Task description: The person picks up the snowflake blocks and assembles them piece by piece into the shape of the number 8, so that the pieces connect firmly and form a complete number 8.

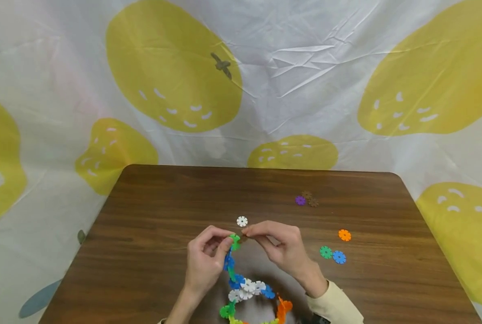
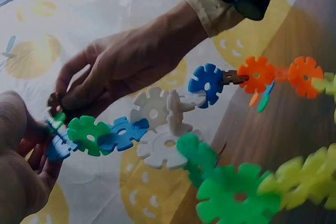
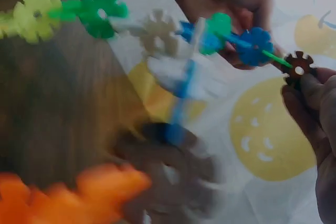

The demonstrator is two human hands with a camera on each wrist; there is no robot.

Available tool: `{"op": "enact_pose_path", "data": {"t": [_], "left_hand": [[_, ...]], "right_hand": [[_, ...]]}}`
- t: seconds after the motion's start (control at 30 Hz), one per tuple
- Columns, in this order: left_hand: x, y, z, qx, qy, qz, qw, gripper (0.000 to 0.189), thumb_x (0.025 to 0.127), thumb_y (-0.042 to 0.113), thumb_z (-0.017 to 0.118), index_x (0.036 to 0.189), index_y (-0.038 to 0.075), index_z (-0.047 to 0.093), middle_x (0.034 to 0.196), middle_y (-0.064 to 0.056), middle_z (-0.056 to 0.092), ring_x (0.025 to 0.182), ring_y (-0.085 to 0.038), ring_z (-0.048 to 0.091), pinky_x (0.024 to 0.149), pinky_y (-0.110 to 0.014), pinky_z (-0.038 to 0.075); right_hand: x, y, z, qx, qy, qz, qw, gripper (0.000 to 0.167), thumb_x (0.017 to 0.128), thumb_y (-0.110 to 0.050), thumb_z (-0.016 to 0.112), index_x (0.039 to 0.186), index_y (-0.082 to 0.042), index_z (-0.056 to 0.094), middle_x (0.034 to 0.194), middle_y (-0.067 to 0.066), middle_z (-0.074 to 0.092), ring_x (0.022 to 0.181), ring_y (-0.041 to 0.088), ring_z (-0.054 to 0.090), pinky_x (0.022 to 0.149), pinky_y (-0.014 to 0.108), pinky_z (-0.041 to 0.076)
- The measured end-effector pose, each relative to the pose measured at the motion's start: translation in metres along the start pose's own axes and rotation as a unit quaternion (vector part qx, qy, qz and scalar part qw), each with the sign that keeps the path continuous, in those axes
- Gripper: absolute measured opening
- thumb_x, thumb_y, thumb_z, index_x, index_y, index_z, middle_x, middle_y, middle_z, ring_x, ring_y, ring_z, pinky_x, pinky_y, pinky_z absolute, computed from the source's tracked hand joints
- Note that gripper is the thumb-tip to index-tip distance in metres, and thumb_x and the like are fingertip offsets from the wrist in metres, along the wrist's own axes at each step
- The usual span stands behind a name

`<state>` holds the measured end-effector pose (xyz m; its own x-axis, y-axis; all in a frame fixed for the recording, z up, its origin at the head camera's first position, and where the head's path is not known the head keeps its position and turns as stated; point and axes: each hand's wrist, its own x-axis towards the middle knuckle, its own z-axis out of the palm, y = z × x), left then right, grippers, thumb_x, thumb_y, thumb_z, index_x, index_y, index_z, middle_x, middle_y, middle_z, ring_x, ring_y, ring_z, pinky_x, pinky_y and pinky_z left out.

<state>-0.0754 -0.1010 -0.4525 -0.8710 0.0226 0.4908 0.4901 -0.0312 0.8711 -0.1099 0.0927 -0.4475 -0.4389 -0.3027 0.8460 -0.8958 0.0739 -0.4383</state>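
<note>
My left hand (image 1: 204, 261) pinches the upper end of a chain of plastic snowflake discs, by the green disc (image 1: 235, 242) and the blue disc (image 2: 62, 146). In my right hand (image 1: 283, 247), thumb and fingertips pinch a brown snowflake disc (image 3: 299, 70). Its edge meets the edge of the green disc; how deep the slots sit is too small to tell. From there the chain hangs down through blue and green discs to a cluster of white discs (image 1: 247, 289). Below them it spreads into a loop with green, yellow and orange discs (image 1: 283, 308), partly cut off by the frame.
On the brown table (image 1: 164, 202) lie loose discs: a white one (image 1: 242, 221) beyond the hands, a purple one (image 1: 300, 200) beside two brown ones (image 1: 306, 195), and at right an orange (image 1: 344, 235), a green (image 1: 326, 252) and a blue (image 1: 339, 257). A lemon-printed cloth (image 1: 297, 90) hangs behind.
</note>
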Motion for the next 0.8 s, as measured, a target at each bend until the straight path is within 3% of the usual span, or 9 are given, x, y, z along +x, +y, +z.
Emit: {"op": "enact_pose_path", "data": {"t": [0.17,0.33,0.43,0.53,0.6,0.63,0.73,0.8], "left_hand": [[-0.003,-0.001,0.004,-0.017,0.005,-0.007,0.9998,0.009,0.085,-0.018,0.067,0.090,-0.010,0.067,0.084,-0.023,0.066,0.080,-0.004,0.065,0.069,-0.016,0.058],[-0.001,-0.004,0.002,0.013,-0.036,0.008,0.9992,0.010,0.088,-0.013,0.067,0.093,-0.004,0.069,0.084,-0.017,0.067,0.074,-0.003,0.061,0.061,-0.018,0.055],[0.000,-0.006,-0.002,0.044,-0.054,0.004,0.9976,0.010,0.090,-0.007,0.069,0.094,0.001,0.072,0.084,-0.013,0.068,0.069,-0.002,0.059,0.057,-0.019,0.054],[0.000,-0.008,-0.005,0.056,-0.055,-0.011,0.9968,0.008,0.090,-0.006,0.070,0.094,0.001,0.071,0.084,-0.012,0.068,0.068,-0.002,0.058,0.056,-0.020,0.053],[-0.001,-0.008,-0.007,0.061,-0.054,-0.017,0.9966,0.008,0.090,-0.006,0.070,0.094,0.000,0.071,0.084,-0.012,0.067,0.068,-0.002,0.057,0.056,-0.020,0.053],[-0.001,-0.008,-0.007,0.063,-0.053,-0.018,0.9964,0.008,0.090,-0.007,0.070,0.094,0.000,0.070,0.083,-0.012,0.067,0.068,-0.002,0.057,0.056,-0.020,0.053],[-0.001,-0.008,-0.010,0.069,-0.052,-0.015,0.9962,0.009,0.089,-0.008,0.069,0.093,0.000,0.070,0.083,-0.012,0.067,0.068,-0.002,0.057,0.056,-0.019,0.053],[-0.001,-0.008,-0.011,0.069,-0.051,-0.012,0.9962,0.009,0.089,-0.008,0.069,0.093,0.001,0.070,0.083,-0.012,0.067,0.069,-0.002,0.057,0.057,-0.020,0.053]], "right_hand": [[-0.009,0.003,0.005,0.035,0.011,0.016,0.9992,0.018,0.088,0.017,0.065,0.098,0.003,0.071,0.093,0.019,0.075,0.084,0.024,0.076,0.076,0.027,0.062],[-0.015,0.006,0.006,0.054,0.007,0.032,0.9980,0.027,0.083,0.022,0.066,0.102,0.003,0.072,0.097,0.022,0.075,0.090,0.025,0.076,0.078,0.029,0.062],[-0.018,0.007,0.002,0.023,-0.003,0.052,0.9984,0.031,0.082,0.020,0.069,0.105,0.000,0.073,0.102,0.020,0.076,0.093,0.025,0.076,0.080,0.028,0.062],[-0.024,0.014,-0.010,-0.039,-0.002,0.126,0.9912,0.029,0.084,0.013,0.073,0.108,-0.002,0.073,0.104,0.016,0.076,0.091,0.022,0.075,0.078,0.026,0.062],[-0.031,0.026,-0.024,-0.097,0.007,0.203,0.9742,0.025,0.085,0.007,0.075,0.108,-0.002,0.073,0.102,0.014,0.076,0.086,0.020,0.074,0.075,0.024,0.061],[-0.035,0.033,-0.033,-0.129,0.016,0.247,0.9602,0.023,0.086,0.005,0.075,0.108,-0.002,0.072,0.100,0.013,0.076,0.084,0.019,0.074,0.074,0.024,0.061],[-0.049,0.062,-0.063,-0.219,0.031,0.368,0.9031,0.020,0.088,-0.001,0.075,0.107,0.001,0.070,0.095,0.014,0.074,0.080,0.023,0.071,0.073,0.026,0.060],[-0.058,0.081,-0.084,-0.265,0.027,0.426,0.8645,0.022,0.089,-0.004,0.074,0.109,0.003,0.069,0.096,0.018,0.071,0.082,0.028,0.070,0.076,0.032,0.059]]}}
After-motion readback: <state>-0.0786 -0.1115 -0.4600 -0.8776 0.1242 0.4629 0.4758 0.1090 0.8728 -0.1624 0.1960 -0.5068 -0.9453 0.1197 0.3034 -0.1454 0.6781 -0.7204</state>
